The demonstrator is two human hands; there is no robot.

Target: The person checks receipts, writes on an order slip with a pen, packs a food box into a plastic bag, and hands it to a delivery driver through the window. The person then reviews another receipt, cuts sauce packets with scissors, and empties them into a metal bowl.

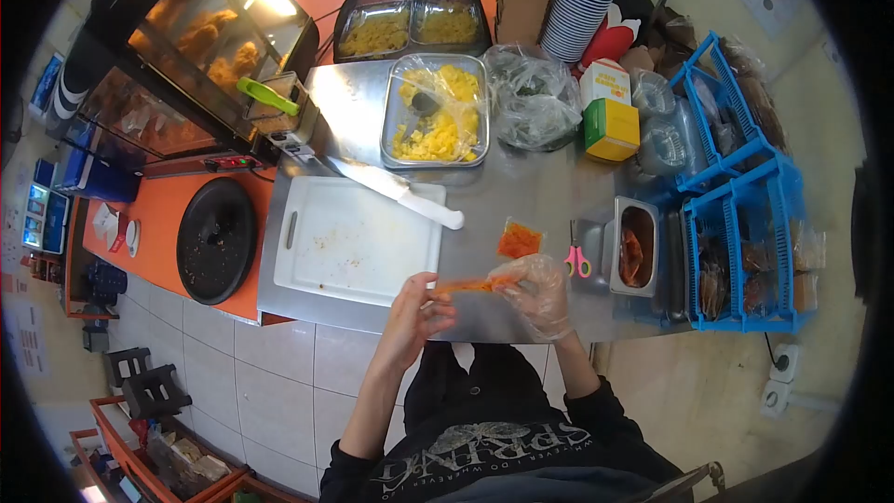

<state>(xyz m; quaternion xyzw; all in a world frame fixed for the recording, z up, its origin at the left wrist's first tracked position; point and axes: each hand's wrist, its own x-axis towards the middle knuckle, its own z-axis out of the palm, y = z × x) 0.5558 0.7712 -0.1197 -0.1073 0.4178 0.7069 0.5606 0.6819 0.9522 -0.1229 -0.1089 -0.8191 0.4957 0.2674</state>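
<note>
Between my two hands a small clear packet with orange-red contents is stretched out level, near the counter's front edge. My left hand is bare and pinches its left end. My right hand, in a clear plastic glove, grips the other end. Just beyond lies a second flat packet of orange-red contents. Pink-handled scissors rest right of my gloved hand, beside a metal container holding something red. To the left is a white cutting board with crumbs, and a white-handled knife lies across its upper edge.
A tray of yellow food, a plastic bag and a yellow-green box stand farther back. Blue baskets line the right side. A lit food warmer and a round black plate are at left.
</note>
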